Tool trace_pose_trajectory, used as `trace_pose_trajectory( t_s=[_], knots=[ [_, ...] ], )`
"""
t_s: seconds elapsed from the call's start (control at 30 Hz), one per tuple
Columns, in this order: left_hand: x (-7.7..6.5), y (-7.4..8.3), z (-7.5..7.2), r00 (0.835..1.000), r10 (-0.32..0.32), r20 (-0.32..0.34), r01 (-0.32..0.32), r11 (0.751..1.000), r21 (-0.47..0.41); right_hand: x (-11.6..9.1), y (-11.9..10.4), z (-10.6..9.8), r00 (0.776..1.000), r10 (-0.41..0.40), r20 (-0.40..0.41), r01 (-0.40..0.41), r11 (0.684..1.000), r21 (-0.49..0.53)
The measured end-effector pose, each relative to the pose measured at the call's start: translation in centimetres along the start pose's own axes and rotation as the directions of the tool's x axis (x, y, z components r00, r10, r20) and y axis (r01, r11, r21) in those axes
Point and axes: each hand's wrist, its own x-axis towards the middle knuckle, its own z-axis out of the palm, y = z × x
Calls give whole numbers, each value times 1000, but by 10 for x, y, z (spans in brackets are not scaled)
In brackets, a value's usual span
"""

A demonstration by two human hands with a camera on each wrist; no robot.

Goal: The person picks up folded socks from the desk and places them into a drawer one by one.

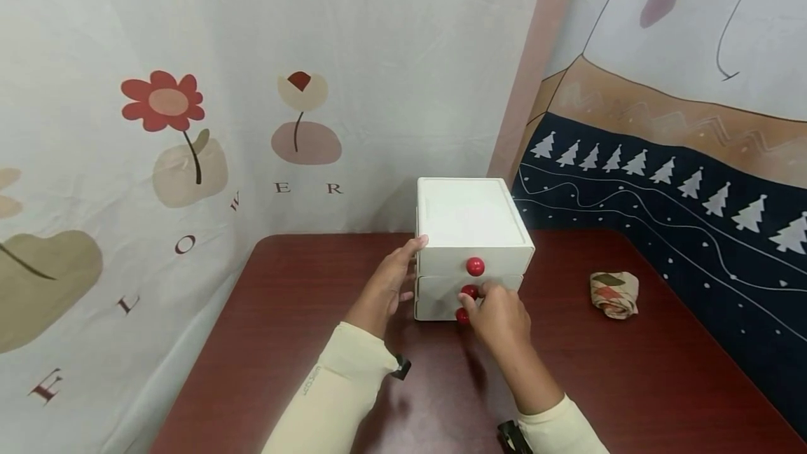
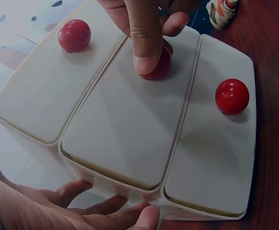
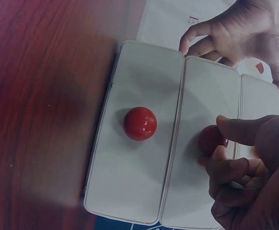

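A small white drawer box [image 1: 471, 212] stands on the table, with three drawers stacked one above another. Each front carries a round red knob: the top knob [image 1: 476, 266], the middle knob [image 2: 159, 67] and the bottom knob [image 3: 140, 123]. My right hand [image 1: 504, 317] pinches the middle knob between thumb and fingers, partly hiding it. All three drawer fronts look about flush in the left wrist view. Along the box's left side, my left hand [image 1: 392, 279] rests with fingers spread and touching the wall, one digit up at the top front corner.
The dark red-brown table [image 1: 302, 300] carries a rolled patterned cloth [image 1: 614, 295] to the right of the box. Behind the box hangs a pale fabric wall [image 1: 403, 76] with printed flowers; a dark blue printed panel [image 1: 630, 223] borders the right side.
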Motion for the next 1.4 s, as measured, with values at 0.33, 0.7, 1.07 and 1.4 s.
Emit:
trace_pose_trajectory(
  t_s=[0.33,0.7,1.07,1.4],
  knots=[
    [1,0,-1,1000,5,1,-5,1000,3,3,9,2,994,29,102,-32,999,28],
    [0,0,-1,1000,-2,0,2,1000,6,6,14,10,971,97,220,-93,995,-28],
    [0,0,-2,1000,-5,7,5,1000,15,10,14,23,955,120,273,-109,993,-55],
    [0,0,-2,999,8,34,-7,1000,-13,13,16,30,957,128,261,-106,990,-96]
  ],
)
